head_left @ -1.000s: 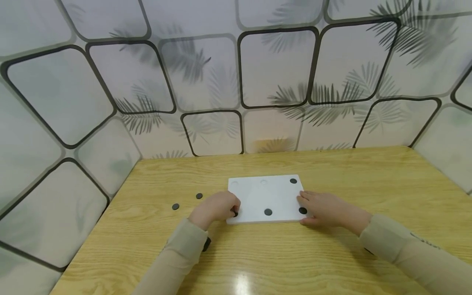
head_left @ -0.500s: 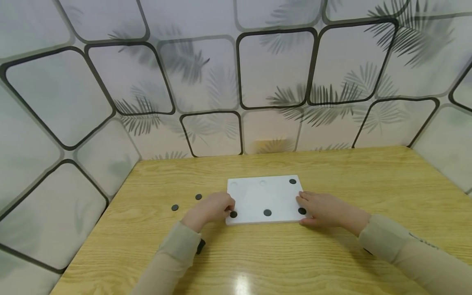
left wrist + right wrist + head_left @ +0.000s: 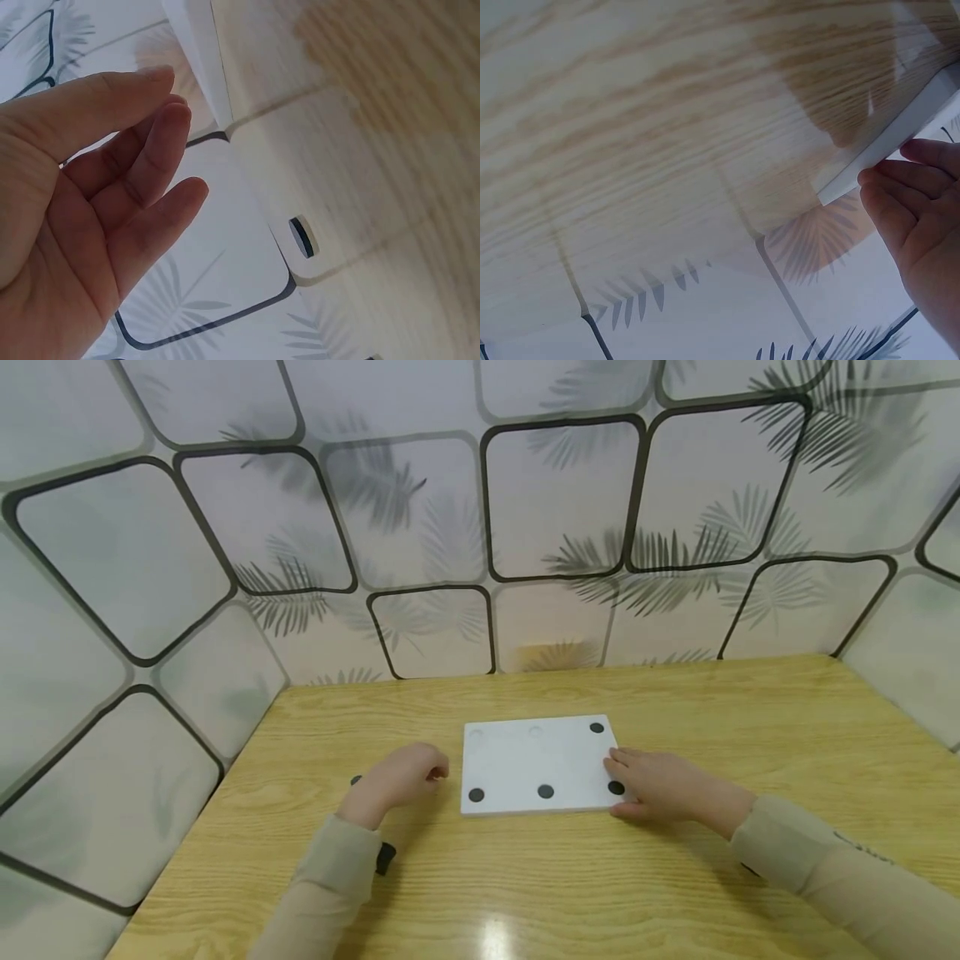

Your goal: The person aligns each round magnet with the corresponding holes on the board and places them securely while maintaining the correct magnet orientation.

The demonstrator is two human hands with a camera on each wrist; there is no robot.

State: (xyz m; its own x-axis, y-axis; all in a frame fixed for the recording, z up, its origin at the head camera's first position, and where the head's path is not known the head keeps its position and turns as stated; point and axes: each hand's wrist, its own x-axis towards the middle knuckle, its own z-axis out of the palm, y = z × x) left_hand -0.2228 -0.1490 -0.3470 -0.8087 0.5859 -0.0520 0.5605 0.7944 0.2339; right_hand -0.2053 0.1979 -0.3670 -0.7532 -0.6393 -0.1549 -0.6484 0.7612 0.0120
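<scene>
A white rectangular board [image 3: 540, 760] lies on the table. Black round discs sit at its near left corner [image 3: 476, 795], near middle [image 3: 546, 792], near right corner [image 3: 616, 787] and far right corner [image 3: 597, 727]. Two faint round recesses show along its far edge. My left hand [image 3: 401, 777] hovers left of the board, fingers loosely bent, nothing between thumb and fingertips. A loose black disc [image 3: 302, 236] lies on the table beyond those fingertips. With fairly straight fingers, my right hand [image 3: 660, 785] rests against the board's right edge [image 3: 855, 180].
Another loose disc [image 3: 356, 779] peeks out from behind the left hand. The wooden table [image 3: 555, 877] runs back to a pale patterned wall covering [image 3: 420, 552]. A black device [image 3: 386, 858] sits at the left cuff.
My left hand has drawn away leftward from the board, uncovering the near left disc and now covering one loose disc on the table. The right hand stays at the board's edge.
</scene>
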